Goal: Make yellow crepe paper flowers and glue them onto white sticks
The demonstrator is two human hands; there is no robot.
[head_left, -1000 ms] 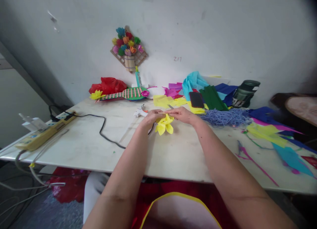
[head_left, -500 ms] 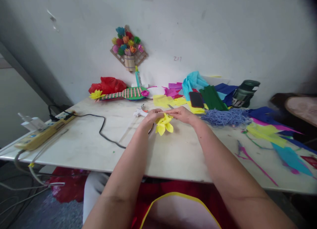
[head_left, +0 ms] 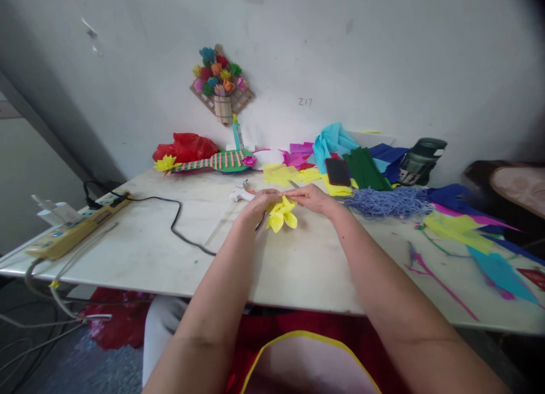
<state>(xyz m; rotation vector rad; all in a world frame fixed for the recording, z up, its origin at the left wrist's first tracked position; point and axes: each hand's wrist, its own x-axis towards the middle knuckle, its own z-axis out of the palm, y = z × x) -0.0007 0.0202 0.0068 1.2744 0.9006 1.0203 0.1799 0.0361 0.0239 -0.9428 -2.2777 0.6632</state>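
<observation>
A yellow paper flower (head_left: pixel 281 215) hangs between my two hands above the middle of the white table (head_left: pixel 140 252). My left hand (head_left: pixel 260 201) pinches its top from the left. From the right, my right hand (head_left: pixel 312 197) closes its fingers on the same top edge. The petals droop below both hands. Just behind my hands, scissors (head_left: pixel 293 184) and a white glue gun (head_left: pixel 241 194) lie on the table.
Coloured crepe paper (head_left: pixel 366 167), a blue string pile (head_left: pixel 385 201), a black phone (head_left: pixel 338 171) and a dark green container (head_left: pixel 421 160) crowd the back right. A power strip (head_left: pixel 72 229) with a black cable (head_left: pixel 174 226) is left. A paper-flower basket (head_left: pixel 220 82) hangs on the wall.
Both hands and the yellow flower have shifted very slightly; otherwise nothing has visibly changed.
</observation>
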